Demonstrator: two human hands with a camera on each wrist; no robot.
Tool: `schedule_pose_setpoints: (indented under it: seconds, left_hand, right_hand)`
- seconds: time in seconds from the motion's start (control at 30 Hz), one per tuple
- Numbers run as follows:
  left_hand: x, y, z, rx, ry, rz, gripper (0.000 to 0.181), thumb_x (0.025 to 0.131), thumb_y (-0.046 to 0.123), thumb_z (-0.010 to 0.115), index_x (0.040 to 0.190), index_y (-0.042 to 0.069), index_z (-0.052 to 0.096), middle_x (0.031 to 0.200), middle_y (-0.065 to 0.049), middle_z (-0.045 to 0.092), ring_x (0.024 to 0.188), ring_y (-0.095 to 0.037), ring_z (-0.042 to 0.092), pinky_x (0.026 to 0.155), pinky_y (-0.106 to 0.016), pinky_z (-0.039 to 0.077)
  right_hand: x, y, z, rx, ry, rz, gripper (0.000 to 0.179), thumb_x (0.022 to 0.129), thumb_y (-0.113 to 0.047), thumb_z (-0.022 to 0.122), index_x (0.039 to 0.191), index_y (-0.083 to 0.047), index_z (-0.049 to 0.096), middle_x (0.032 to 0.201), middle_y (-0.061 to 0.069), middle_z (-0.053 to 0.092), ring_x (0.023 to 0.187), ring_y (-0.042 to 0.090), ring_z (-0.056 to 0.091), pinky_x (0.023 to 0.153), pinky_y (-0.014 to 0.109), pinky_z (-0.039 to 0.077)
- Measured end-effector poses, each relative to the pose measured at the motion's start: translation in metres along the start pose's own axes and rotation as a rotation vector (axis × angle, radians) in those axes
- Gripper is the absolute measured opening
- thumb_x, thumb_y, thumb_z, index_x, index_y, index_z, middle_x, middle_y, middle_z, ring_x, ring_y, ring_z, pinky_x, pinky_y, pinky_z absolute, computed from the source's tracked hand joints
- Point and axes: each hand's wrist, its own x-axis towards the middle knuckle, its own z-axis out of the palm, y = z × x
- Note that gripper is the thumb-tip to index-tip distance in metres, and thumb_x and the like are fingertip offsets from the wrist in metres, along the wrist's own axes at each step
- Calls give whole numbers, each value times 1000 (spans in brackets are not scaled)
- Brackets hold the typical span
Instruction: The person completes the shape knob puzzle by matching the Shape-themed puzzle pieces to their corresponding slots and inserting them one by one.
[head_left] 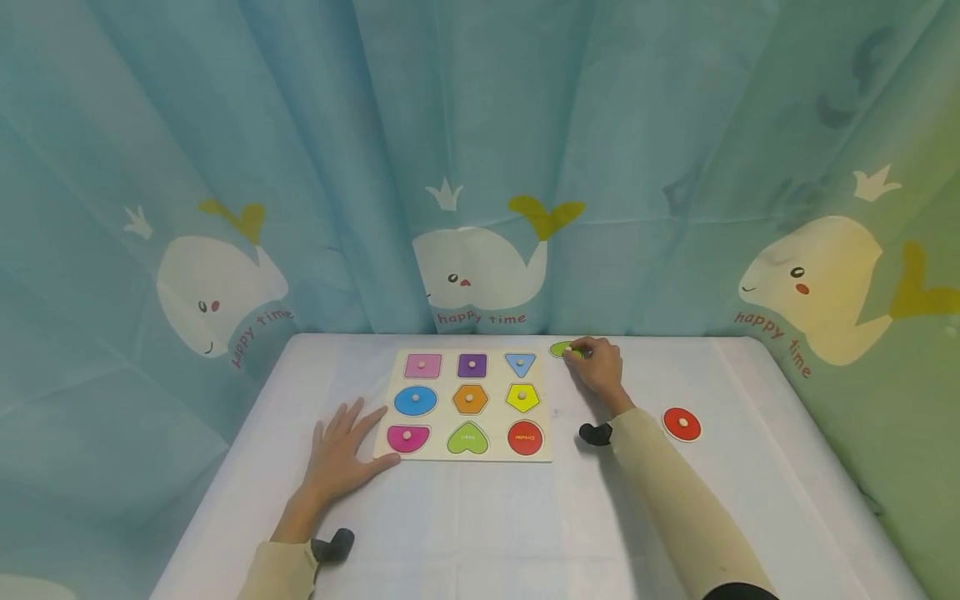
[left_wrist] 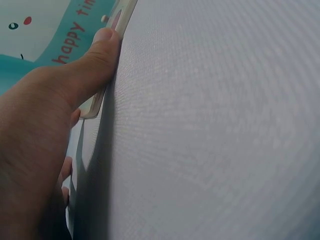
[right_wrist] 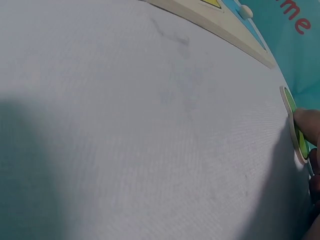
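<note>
A pale wooden knob puzzle board lies on the table. Its heart and circle recesses hold no pieces and show printed words; the other shapes have their knobbed pieces in them. My left hand rests at the board's left side, fingers spread, thumb at the near left corner; in the left wrist view that thumb touches the board's edge. Beyond the board's far right corner, my right hand pinches a green puzzle piece by its knob. Fingers cover part of this piece, which is at the table surface.
A red round puzzle piece with a white knob lies right of my right forearm. The white-covered table ends at a blue curtain printed with whales. Dark wrist mounts stick out beside both wrists.
</note>
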Motion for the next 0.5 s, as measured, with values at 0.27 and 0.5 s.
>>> schedule_pose_setpoints:
  seconds: [0.27,0.5]
  left_hand:
    - [1,-1,2,11,-5,-3,86,80,58,77,152,19,51,163,-23,32,151,-50,20,113,-80,8]
    - [0,1,0,5,-4,-5,85,80,57,77,151,18,52,162,-24,33,150,-51,21,113,-80,8]
  right_hand:
    - [1,1,3,-35,33,-7,27,95,-24,71,114,-5,75,119,18,65,113,38,52,103,56,38]
    - [0,1,5,-41,41,-20,28,96,-24,70,115,-4,75,117,18,65,110,37,52,101,55,38]
